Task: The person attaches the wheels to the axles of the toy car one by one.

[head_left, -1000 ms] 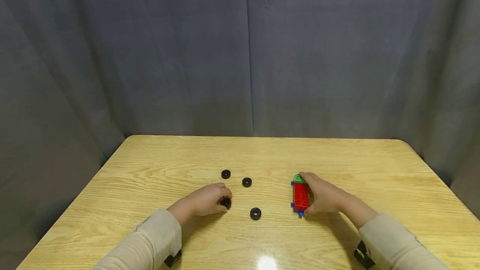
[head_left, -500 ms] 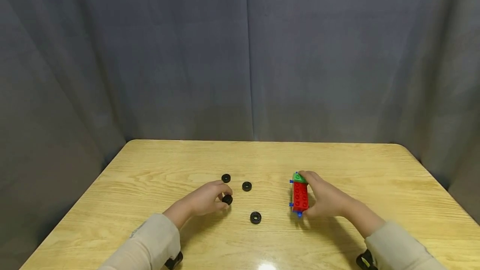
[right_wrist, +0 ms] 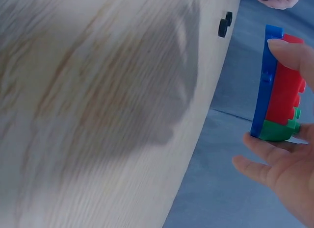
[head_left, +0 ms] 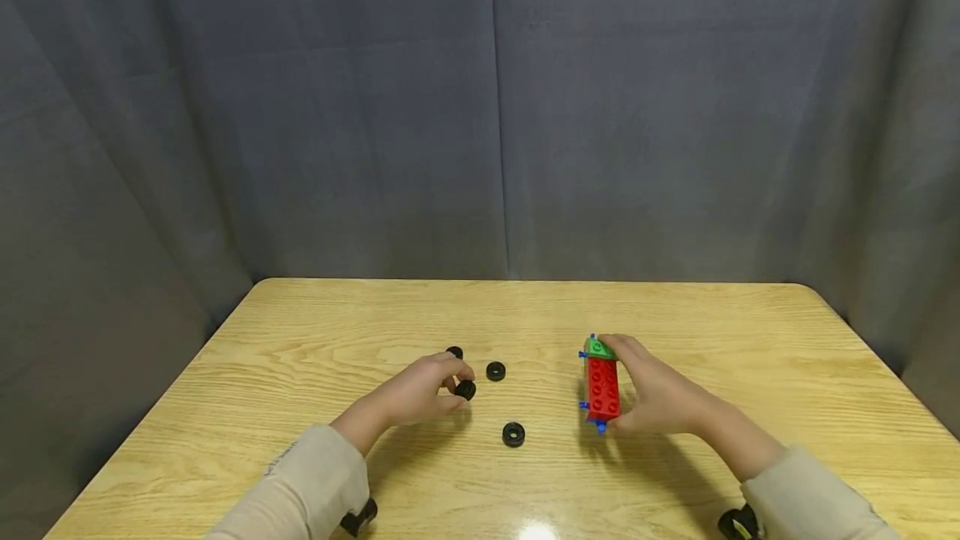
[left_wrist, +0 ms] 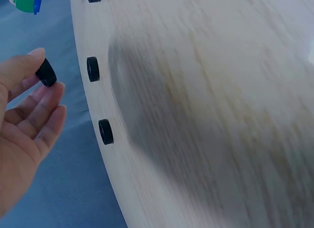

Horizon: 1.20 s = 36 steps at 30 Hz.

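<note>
My left hand (head_left: 416, 397) pinches a small black toy wheel (head_left: 466, 390) between thumb and fingertips, raised above the table. In the left wrist view that wheel (left_wrist: 46, 72) is seen on its side, apart from the tabletop. On the right, my right hand (head_left: 660, 397) grips a toy block car (head_left: 603, 388) by its two ends, thumb at the near end and fingers at the green end. It has a red studded brick, a green sloped brick and a blue base (right_wrist: 265, 86) with axle pegs sticking out. The car hangs above its shadow.
Several black wheels are in view. One wheel (head_left: 496, 371) lies right of my left hand, another (head_left: 513, 434) nearer the front. A third (head_left: 454, 352) is partly hidden behind the left hand. The wooden table (head_left: 337, 315) ends at a grey curtain (head_left: 375, 148).
The left hand has lifted its wheel off the table and moved it slightly up and right. The right hand has raised the toy car, which stays on the right side.
</note>
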Available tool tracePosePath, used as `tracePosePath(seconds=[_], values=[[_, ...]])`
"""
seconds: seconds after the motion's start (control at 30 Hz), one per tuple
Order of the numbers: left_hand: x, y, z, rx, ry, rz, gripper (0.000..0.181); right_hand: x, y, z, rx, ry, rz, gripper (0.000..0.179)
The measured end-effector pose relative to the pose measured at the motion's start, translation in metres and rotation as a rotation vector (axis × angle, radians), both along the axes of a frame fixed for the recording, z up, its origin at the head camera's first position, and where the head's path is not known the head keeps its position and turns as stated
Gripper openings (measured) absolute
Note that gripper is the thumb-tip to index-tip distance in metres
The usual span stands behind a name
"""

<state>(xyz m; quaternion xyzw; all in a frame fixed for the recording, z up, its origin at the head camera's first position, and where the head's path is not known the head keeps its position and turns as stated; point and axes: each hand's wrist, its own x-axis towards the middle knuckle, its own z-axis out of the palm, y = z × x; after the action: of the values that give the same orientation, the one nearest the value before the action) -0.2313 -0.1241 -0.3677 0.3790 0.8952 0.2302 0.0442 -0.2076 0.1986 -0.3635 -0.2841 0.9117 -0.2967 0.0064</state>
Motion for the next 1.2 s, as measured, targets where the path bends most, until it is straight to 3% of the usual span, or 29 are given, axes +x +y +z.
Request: tracePosePath(seconds=[0.4, 0.87, 1.2], values=[[-0.004, 0.012, 0.008, 0.052, 0.006, 0.019, 0.031, 0.001, -0.004, 0.005, -0.007, 0.057, -0.008, 0.097], [-0.005, 0.028, 0.013, 0.075, -0.032, 0.027, 0.03, 0.008, -0.012, 0.012, -0.031, 0.03, 0.006, 0.101], [-0.008, 0.04, 0.02, 0.117, -0.015, 0.025, 0.031, 0.012, -0.016, 0.018, -0.013, 0.053, 0.003, 0.102]])
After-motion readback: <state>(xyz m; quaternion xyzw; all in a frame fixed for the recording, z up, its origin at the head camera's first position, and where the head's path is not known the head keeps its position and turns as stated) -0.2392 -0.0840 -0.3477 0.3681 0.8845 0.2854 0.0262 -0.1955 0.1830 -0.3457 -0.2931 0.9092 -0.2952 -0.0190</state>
